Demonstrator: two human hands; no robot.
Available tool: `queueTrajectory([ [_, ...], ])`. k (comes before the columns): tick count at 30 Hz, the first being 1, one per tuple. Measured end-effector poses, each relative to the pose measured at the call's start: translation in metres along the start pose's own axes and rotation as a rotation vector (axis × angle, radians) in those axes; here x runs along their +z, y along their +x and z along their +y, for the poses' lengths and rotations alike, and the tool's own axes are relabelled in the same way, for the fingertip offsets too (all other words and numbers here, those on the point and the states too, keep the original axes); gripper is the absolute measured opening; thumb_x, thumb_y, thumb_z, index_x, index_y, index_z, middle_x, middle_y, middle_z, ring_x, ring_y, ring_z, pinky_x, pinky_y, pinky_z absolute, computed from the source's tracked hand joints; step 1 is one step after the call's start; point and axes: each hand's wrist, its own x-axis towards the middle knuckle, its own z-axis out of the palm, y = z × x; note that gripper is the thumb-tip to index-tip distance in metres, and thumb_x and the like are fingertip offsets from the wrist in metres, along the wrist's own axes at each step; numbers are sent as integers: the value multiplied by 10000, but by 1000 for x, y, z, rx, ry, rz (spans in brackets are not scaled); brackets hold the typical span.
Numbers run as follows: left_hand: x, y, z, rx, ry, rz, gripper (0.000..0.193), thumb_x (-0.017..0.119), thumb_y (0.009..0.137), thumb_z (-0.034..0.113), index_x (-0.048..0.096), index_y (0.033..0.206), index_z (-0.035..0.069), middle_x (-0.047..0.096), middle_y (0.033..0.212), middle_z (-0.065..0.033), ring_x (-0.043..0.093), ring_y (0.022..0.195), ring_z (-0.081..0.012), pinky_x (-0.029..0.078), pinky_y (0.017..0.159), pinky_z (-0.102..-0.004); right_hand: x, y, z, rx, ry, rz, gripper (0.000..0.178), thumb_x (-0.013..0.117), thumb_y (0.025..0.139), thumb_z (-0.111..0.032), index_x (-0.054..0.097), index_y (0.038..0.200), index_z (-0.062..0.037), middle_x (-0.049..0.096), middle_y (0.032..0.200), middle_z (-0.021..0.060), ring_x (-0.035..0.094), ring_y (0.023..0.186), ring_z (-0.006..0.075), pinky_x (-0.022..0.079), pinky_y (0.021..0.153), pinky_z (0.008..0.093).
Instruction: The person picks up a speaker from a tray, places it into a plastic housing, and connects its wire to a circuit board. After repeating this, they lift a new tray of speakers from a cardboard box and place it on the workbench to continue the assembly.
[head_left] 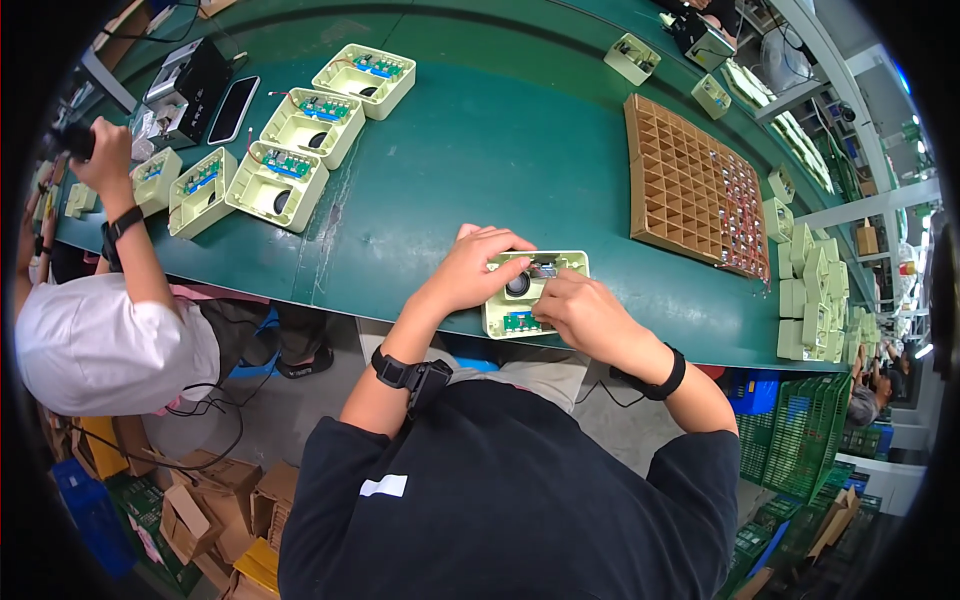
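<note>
Near left of the divided carton (676, 180), the pale housing (524, 303) sits on the bench (480, 150), left hand (470, 268) clasping its rim, right hand (588, 313) bunched inside, pinching what I cannot tell; if that brace slackens, a slip could scrape the circuit board (520, 322)

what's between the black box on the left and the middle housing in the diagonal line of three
A smartphone lies there on the green table, in the head view.

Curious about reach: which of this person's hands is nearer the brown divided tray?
Right. The right hand is left of the tray, over the pale case; the left hand is farther left, on the case's edge.
</note>
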Motion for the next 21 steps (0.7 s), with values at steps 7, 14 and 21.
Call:
queueTrajectory([
  [7, 0, -3, 1, 5, 10, 21, 244, 655, 994, 301, 742, 1120, 111, 741, 1062, -53, 659, 1008, -220, 357, 1009, -370, -13, 14, -23, -79, -320, -73, 92, 747, 734, -75, 725, 814, -36, 651, 903, 84, 629, 878, 272, 527, 701, 420],
  [14, 1, -2, -1, 12, 8, 37, 254, 617, 1016, 285, 738, 1128, 92, 728, 1033, -54, 640, 1002, -224, 369, 1027, -366, 16, 48, -48, -142, -733, -246, 69, 716, 707, -120, 716, 723, -52, 664, 908, 78, 650, 896, 214, 507, 686, 389],
  [21, -2, 0, -3, -24, -38, 10, 230, 584, 1030, 243, 731, 1101, 81, 716, 977, -47, 636, 956, -218, 377, 996, -367, 21, 51, -37, -1, -669, -335, 85, 716, 723, -128, 739, 769, -61, 695, 979, 79, 670, 949, 227, 512, 719, 386],
])
